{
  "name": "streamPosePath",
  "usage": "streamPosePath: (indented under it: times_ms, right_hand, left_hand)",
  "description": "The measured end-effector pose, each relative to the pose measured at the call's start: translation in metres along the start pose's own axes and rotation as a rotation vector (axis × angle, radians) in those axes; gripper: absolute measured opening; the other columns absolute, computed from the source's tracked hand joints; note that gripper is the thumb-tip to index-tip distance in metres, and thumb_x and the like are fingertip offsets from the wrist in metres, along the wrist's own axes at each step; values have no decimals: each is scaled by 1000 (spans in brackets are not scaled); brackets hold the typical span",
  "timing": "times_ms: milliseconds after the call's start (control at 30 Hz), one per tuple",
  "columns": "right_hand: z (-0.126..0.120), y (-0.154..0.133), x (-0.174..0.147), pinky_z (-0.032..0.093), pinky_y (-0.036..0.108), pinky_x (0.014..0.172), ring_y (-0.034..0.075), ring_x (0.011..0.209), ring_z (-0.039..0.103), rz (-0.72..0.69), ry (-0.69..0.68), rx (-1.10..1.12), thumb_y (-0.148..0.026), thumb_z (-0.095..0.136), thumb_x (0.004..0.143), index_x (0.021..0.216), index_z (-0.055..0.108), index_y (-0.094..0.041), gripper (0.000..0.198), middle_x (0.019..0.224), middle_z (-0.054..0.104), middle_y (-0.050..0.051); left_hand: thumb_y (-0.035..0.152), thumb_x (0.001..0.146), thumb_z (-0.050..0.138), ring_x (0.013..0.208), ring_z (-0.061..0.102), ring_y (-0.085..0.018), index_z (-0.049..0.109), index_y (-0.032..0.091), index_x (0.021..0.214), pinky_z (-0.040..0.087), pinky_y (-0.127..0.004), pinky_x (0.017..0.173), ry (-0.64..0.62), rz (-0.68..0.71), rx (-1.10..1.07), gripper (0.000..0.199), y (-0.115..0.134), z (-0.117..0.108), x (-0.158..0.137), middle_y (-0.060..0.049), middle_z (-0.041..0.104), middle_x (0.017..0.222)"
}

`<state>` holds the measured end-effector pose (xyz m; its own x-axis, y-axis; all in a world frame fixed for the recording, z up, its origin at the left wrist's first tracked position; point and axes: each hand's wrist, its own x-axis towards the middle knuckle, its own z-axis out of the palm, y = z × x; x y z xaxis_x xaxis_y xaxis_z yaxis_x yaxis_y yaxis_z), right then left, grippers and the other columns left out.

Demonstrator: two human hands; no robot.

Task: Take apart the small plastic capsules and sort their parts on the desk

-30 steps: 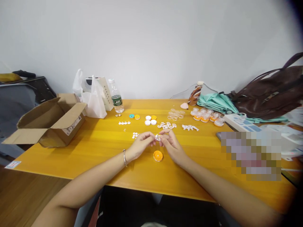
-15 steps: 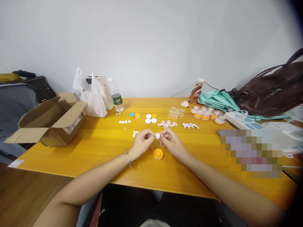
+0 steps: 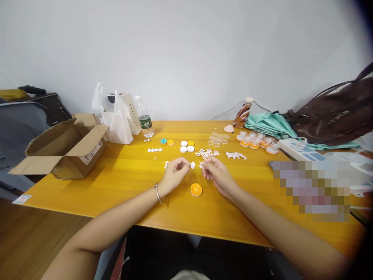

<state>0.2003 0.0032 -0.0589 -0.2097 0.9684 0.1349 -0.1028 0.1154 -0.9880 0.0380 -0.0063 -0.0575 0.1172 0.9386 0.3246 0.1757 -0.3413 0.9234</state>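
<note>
Between the thumb and fingers of my left hand is a small white plastic piece. My right hand pinches another small white plastic part, thin and open-shaped; a narrow gap separates the two. Below them on the table lies a round orange cup-like part with a small pale spot at its middle. Just beyond my right hand are white cut-out pieces in a loose group. A few small white caps lie partly hidden behind my left hand.
White, yellow and blue round discs, clear rings and clear-topped orange units lie farther back. A cardboard box and water bottle stand left. A coffee bottle, power strip and brown bag are right.
My hands have moved slightly apart. The white pieces, together between my fingers before, are now separate, one in each hand. The view has shifted a little.
</note>
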Motion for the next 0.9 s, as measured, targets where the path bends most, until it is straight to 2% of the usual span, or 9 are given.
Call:
streamPosePath:
  times_ms: [67, 133, 267, 433, 500, 667, 900]
  right_hand:
    - [-11, 0, 8, 32, 19, 45, 7, 42, 42, -12, 91, 32, -27, 55, 70, 73, 42, -20, 15, 47, 50, -8]
    - [-26, -1, 16, 35, 20, 48, 8, 45, 46, -84, 191, -6, -30, 59, 70, 77, 43, -20, 20, 50, 54, -7]
    - [-54, -3, 31, 40, 23, 53, 10, 51, 52, -150, 303, -195, -38, 62, 67, 75, 47, -19, 25, 56, 58, -3]
    - [-66, 5, 51, 41, 27, 55, 15, 59, 56, -128, 222, -688, -35, 58, 68, 68, 62, -16, 19, 64, 64, 4]
    - [-66, 7, 59, 40, 27, 55, 16, 59, 56, -123, 212, -791, -32, 58, 66, 66, 63, -17, 16, 64, 65, 4]
    - [-71, 8, 66, 40, 27, 54, 16, 57, 56, -108, 200, -817, -30, 62, 62, 62, 64, -17, 12, 61, 65, 3]
    - [-75, 13, 64, 41, 27, 55, 15, 57, 55, -76, 171, -812, -32, 65, 61, 65, 62, -17, 16, 61, 63, 2]
  left_hand:
    - [28, 76, 51, 60, 46, -9, 53, 14, 67, 37, -19, 59, 31, -14, -10, 17, 1, -3, 1, 2, 53, 62]
    - [29, 76, 51, 60, 47, -9, 54, 14, 67, 37, -20, 60, 32, -29, -24, 17, 2, -4, 2, 1, 54, 62]
    - [30, 77, 51, 61, 48, -9, 53, 14, 68, 38, -20, 61, -5, -24, -37, 18, 4, -3, 2, 1, 54, 63]
    - [32, 77, 51, 61, 47, -9, 53, 14, 68, 38, -20, 61, -13, -22, -35, 20, 4, -3, 1, 1, 53, 63]
    - [32, 77, 51, 61, 48, -9, 53, 14, 68, 38, -20, 61, -16, -25, -43, 21, 3, -4, 2, 1, 53, 63]
    - [32, 76, 52, 61, 48, -9, 54, 14, 68, 39, -20, 61, -24, -57, -84, 20, 5, -4, 2, 1, 54, 62]
    - [31, 74, 52, 57, 47, -8, 54, 14, 67, 38, -19, 58, -62, -203, -265, 19, 0, -2, 4, 1, 54, 62]
